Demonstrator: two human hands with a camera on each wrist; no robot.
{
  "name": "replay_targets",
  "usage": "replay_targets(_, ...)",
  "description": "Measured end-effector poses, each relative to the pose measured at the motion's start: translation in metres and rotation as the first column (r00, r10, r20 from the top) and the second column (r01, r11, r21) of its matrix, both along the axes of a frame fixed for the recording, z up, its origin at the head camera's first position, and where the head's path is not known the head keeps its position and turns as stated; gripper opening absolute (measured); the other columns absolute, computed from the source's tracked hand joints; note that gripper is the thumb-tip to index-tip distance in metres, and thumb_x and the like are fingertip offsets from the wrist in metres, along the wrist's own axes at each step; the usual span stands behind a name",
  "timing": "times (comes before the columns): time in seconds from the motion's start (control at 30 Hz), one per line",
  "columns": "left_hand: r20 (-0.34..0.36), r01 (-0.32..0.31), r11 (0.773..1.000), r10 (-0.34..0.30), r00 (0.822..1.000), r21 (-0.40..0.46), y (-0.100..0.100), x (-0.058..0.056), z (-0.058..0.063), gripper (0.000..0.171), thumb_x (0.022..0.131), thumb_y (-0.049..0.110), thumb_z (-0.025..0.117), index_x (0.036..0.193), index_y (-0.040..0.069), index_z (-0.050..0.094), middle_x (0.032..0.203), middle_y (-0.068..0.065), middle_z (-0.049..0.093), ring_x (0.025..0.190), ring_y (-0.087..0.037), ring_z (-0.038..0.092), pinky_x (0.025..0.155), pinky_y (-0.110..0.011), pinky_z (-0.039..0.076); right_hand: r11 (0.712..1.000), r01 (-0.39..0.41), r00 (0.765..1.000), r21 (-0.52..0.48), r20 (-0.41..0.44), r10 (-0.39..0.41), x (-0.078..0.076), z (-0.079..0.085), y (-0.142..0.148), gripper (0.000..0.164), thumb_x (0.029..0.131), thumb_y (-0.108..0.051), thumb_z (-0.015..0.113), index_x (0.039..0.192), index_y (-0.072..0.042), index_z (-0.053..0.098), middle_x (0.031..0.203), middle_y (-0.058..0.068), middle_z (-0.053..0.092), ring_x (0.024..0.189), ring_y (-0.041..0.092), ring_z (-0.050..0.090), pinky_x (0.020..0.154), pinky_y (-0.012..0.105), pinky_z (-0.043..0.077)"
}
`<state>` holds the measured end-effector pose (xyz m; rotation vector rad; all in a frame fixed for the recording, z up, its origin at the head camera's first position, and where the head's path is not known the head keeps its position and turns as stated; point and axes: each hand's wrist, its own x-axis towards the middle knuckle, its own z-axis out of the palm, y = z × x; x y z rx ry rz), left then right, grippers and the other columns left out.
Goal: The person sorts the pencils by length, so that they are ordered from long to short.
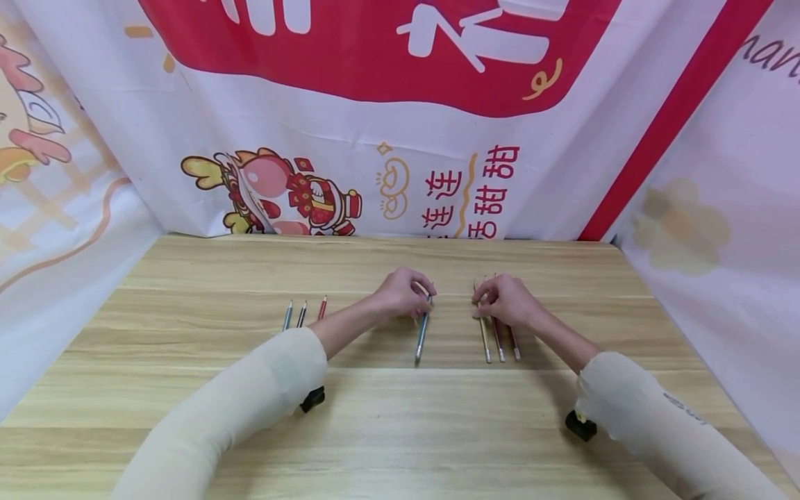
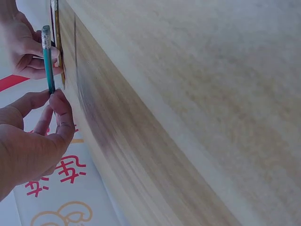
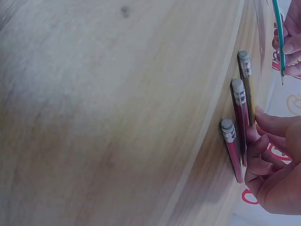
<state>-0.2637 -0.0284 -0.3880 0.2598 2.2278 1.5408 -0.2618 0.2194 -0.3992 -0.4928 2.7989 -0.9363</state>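
Note:
My left hand pinches a teal-blue pencil near its pointed end, between thumb and fingertips. The pencil's eraser end points toward me, and in the left wrist view it stands out past the fingers. To the right, the fingers of my right hand pinch a yellow pencil close to its tip. Two dark red pencils, one in the middle and one outermost, lie beside the yellow one with their grey erasers toward me. The right hand partly covers the upper parts of these pencils.
On the left of the wooden table lie a blue pencil, a dark pencil and a red pencil, tips away from me; the left forearm hides their lower ends. A printed cloth hangs behind the table's far edge.

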Motion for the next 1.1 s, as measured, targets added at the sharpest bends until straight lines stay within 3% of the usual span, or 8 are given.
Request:
replay_targets(0.3,-0.004,0.008,1.0,-0.008,1.0,-0.001,0.006,-0.001,-0.003,0.029,0.085,-0.015,0.072,0.113,-0.011,0.068,0.079,-0.008,0.064,0.061,-0.015,0.061,0.057,-0.023,0.057,1.0,0.012,1.0,0.018,0.018,-0.012,0.001,-0.001,0.0,0.022,0.084,-0.006,0.085,0.103,0.001,0.078,0.069,0.004,0.063,0.063,0.013,0.055,0.057,0.027,0.046)
replay_targets(0.53,-0.008,0.016,1.0,-0.016,1.0,0.002,0.013,-0.004,-0.007,0.029,0.084,-0.015,0.072,0.112,-0.011,0.068,0.086,-0.017,0.07,0.062,-0.016,0.062,0.056,-0.024,0.058,1.0,0.011,1.0,0.024,0.021,-0.012,-0.001,-0.001,0.001,0.022,0.085,-0.006,0.085,0.104,0.001,0.078,0.07,0.005,0.066,0.063,0.013,0.055,0.056,0.026,0.046)
replay_targets(0.77,-0.002,0.025,0.999,-0.025,1.0,0.027,0.023,-0.005,-0.011,0.029,0.084,-0.017,0.072,0.111,-0.013,0.067,0.078,-0.013,0.068,0.06,-0.016,0.062,0.056,-0.025,0.058,1.0,0.001,1.0,0.025,0.007,-0.002,-0.001,-0.001,0.002,0.022,0.085,-0.007,0.085,0.104,0.002,0.078,0.074,0.005,0.068,0.064,0.013,0.056,0.056,0.027,0.046)
replay_targets(0.93,0.007,0.017,0.999,-0.017,1.0,0.035,0.029,-0.006,-0.012,0.029,0.083,-0.017,0.072,0.112,-0.013,0.067,0.081,-0.016,0.069,0.059,-0.015,0.062,0.055,-0.024,0.058,1.0,-0.002,1.0,0.031,-0.003,0.003,-0.001,0.0,0.001,0.022,0.084,-0.008,0.086,0.103,0.002,0.078,0.076,0.005,0.07,0.065,0.014,0.057,0.058,0.028,0.047)
replay_targets(1.1,0.008,0.006,0.999,-0.006,1.0,0.04,0.032,-0.006,-0.013,0.028,0.084,-0.016,0.072,0.111,-0.013,0.067,0.079,-0.01,0.066,0.058,-0.015,0.062,0.054,-0.023,0.057,0.999,-0.002,1.0,0.034,0.002,0.002,-0.001,0.001,-0.001,0.023,0.084,-0.008,0.086,0.104,0.002,0.078,0.078,0.006,0.072,0.068,0.015,0.06,0.061,0.029,0.049)
